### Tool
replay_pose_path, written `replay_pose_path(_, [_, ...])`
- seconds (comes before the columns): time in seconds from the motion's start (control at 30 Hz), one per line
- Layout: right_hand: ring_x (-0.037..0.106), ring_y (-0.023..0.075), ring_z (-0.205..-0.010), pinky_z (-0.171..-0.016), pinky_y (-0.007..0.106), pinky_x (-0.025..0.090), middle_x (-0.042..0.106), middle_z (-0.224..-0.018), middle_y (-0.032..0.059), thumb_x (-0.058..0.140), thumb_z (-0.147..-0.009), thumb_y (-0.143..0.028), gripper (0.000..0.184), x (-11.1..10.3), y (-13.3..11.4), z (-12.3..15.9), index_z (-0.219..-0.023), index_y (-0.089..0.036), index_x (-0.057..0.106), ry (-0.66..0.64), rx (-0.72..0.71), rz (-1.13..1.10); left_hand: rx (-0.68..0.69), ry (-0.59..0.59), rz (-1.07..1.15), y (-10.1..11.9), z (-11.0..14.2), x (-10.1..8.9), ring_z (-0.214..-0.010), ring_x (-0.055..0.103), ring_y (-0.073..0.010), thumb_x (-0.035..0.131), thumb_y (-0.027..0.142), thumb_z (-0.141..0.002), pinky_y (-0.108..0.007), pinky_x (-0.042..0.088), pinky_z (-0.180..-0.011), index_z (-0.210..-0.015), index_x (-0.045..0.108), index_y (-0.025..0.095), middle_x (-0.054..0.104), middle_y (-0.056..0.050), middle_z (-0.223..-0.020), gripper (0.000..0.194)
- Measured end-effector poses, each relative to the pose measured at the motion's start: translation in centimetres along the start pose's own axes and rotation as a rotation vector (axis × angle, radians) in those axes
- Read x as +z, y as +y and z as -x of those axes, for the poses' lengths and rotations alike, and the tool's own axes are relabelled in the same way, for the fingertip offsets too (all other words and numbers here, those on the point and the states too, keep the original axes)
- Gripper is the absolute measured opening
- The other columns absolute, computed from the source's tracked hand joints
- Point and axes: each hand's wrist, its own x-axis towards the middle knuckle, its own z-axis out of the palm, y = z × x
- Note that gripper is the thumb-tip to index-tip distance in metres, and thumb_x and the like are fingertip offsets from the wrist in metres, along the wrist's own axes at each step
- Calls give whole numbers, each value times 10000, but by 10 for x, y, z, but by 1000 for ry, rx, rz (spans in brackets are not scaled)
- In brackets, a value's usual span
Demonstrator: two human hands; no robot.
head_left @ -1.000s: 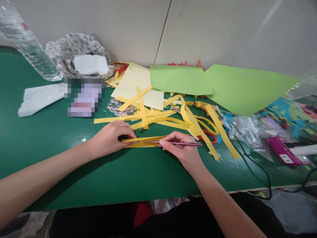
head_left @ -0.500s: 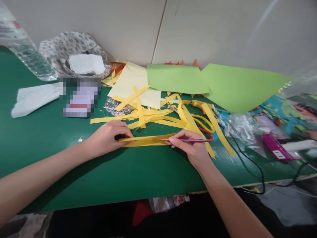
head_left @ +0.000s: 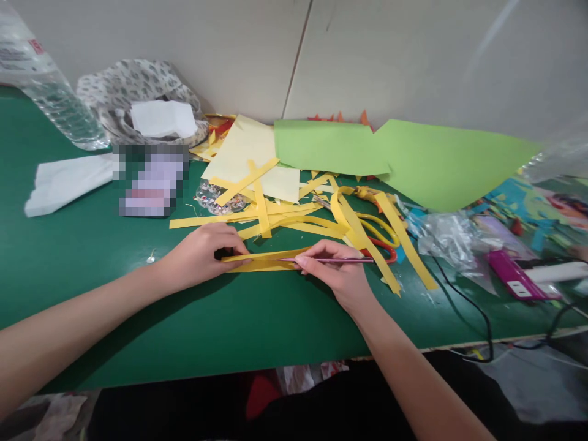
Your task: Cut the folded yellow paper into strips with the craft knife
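Note:
A folded yellow paper strip (head_left: 261, 266) lies level above the green table's front part. Its left end is pinched between the fingertips of my left hand (head_left: 209, 254). My right hand (head_left: 335, 269) is closed on a thin pink pointed stick (head_left: 342, 261), whose tip points left between the two layers of the strip. The fingers of that hand also touch the strip, and its right end is hidden behind them. Just beyond my hands lie several loose yellow paper strips (head_left: 261, 211) and scissors with yellow and red handles (head_left: 383, 229).
Green paper sheets (head_left: 441, 159) and a pale yellow sheet (head_left: 245, 150) lie along the wall. To the left are a water bottle (head_left: 64, 104), a patterned cloth bag (head_left: 138, 79) and a phone (head_left: 158, 177). A magenta glue gun-like device (head_left: 512, 275) with a black cable lies right.
My right hand has slid left along the yellow strip, taking the pink stick with it. My left hand keeps its pinch in about the same place.

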Motion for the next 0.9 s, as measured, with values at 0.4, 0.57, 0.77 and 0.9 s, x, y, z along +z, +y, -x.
replay_pose_path(0.4, [620, 140, -541, -526, 268, 493, 684, -593, 10, 757, -685, -339, 175, 6, -3, -2, -651, -193, 666, -12, 21, 10, -13, 0, 11, 0, 1, 0, -710, 577, -148, 569, 400, -892, -260, 433, -649, -782, 693, 189, 657, -28, -762, 268])
replay_pose_path(0.57, [622, 147, -535, -534, 282, 506, 693, -590, 19, 763, -672, -346, 187, -1, -1, -3, -637, -190, 666, 4, 15, 12, -16, -1, -1, -1, 1, 0, -710, 578, -151, 561, 407, -892, -260, 438, -649, -778, 694, 189, 660, -32, -762, 279])
replay_pose_path(0.77, [612, 149, -542, -550, 295, 509, 699, -609, 29, 772, -672, -355, 192, -13, 2, 1, -642, -193, 675, 66, 17, 13, -14, -3, 3, -2, 1, 0, -721, 581, -152, 578, 379, -886, -260, 439, -652, -794, 696, 190, 664, -30, -777, 241])
replay_pose_path(0.9, [617, 148, -553, -556, 287, 499, 695, -600, 23, 784, -664, -340, 182, -18, 3, 2, -642, -191, 682, 67, 30, 6, 0, 11, 11, -2, 1, 1, -712, 579, -151, 596, 361, -878, -258, 435, -646, -788, 695, 188, 661, -27, -770, 218])
